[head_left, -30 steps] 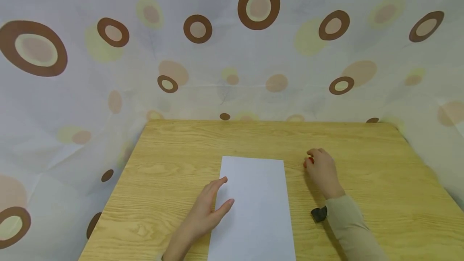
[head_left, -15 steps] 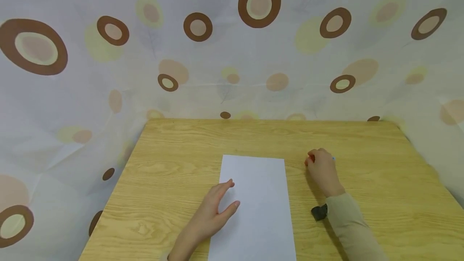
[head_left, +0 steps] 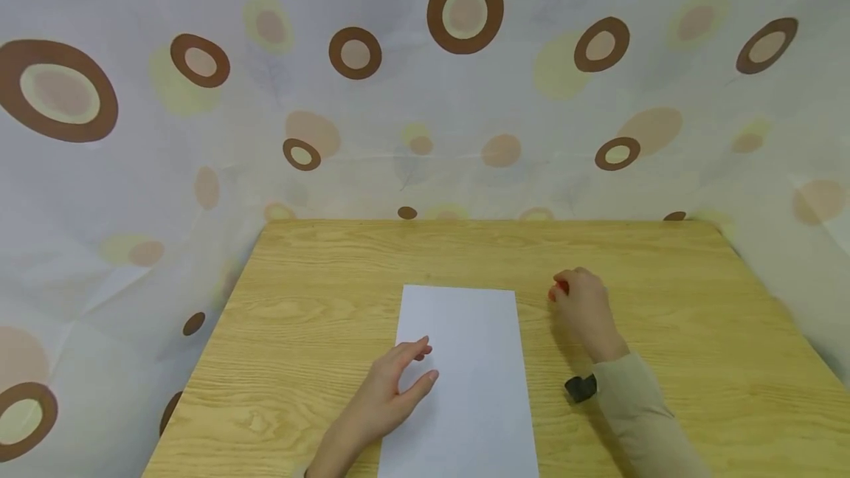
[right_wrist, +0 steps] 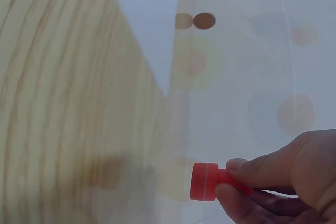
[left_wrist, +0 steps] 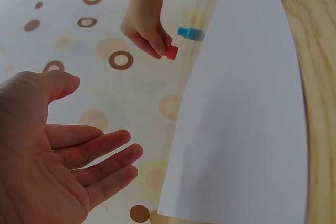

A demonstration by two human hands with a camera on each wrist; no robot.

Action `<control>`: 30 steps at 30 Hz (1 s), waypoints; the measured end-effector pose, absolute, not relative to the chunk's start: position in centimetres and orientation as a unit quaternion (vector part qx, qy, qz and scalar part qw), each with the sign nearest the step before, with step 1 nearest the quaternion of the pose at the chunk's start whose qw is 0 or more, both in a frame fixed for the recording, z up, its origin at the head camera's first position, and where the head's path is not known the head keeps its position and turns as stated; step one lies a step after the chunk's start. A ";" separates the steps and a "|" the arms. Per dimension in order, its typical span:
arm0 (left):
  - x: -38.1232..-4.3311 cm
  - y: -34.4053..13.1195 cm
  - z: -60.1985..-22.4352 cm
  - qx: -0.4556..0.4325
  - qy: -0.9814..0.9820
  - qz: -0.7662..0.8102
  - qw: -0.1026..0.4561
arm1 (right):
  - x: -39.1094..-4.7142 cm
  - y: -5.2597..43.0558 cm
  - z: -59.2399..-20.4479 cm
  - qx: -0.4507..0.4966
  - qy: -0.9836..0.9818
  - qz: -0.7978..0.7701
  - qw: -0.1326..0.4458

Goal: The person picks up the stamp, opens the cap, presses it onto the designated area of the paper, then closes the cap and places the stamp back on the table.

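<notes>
My right hand pinches a small red stamp by its narrow handle, between thumb and fingers, with the wider round end pointing away from the hand. It is just past the far right corner of a white sheet of paper. Over the sheet's left side is my left hand, fingers spread and holding nothing. In the left wrist view a blue stamp-like piece stands near the red one; in the head view my right hand hides it.
The paper lies on a wood-grain table. A patterned white sheet with brown rings rises behind the table and along both sides. A black wrist camera sits at the right sleeve.
My left hand has moved a little right, further over the paper. My right hand has stayed near its place, the red stamp in its fingers; blue seen beside it half a second ago is now hidden.
</notes>
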State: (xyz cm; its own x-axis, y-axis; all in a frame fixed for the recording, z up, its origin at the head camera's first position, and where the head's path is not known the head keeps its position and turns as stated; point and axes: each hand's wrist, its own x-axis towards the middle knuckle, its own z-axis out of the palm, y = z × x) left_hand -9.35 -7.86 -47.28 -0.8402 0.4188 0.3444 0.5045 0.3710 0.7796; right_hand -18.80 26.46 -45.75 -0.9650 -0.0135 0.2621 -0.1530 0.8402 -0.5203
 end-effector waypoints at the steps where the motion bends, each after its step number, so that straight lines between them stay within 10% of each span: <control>1: -9.3 -7.8 -47.2 -0.279 -0.827 -0.486 0.043 | -18.7 26.3 -45.5 0.046 -0.951 0.280 0.125; 30: -9.2 -7.0 -47.1 -0.233 -0.790 -0.566 -0.034 | -13.5 18.9 -40.5 0.121 -0.920 0.331 0.170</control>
State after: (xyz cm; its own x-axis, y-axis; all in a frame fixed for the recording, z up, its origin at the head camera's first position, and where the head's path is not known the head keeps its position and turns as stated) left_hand -9.19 -6.96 -47.13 -0.8888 0.4075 0.2097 0.3297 0.2508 0.9102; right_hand -13.47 18.95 -40.52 -0.9129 -0.1111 0.3928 -0.3357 0.7518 -0.5676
